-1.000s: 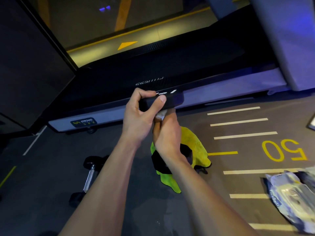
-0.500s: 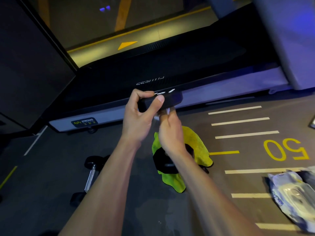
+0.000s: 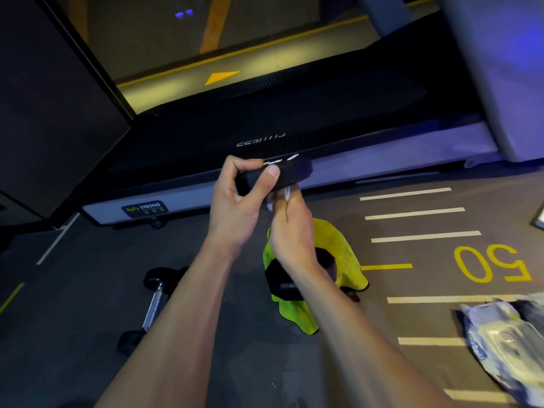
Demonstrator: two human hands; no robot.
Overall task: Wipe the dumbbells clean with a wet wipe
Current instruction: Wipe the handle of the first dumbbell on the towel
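Person holds black hex-head dumbbell (image 3: 282,172) upright in the air, over the floor in front of the treadmill (image 3: 368,160). Left hand (image 3: 235,207) pinches the top head, thumb and fingers curled round its edge. Right hand (image 3: 290,231) wraps the handle below, white wet wipe (image 3: 287,193) bunched under the fingers. Advice: keep left grip firm, slide and twist wipe along the full handle, then do both heads. Second chrome-handled dumbbell (image 3: 153,304) lies on the floor to the left, looks untouched. Wipe pack (image 3: 506,340) at right.
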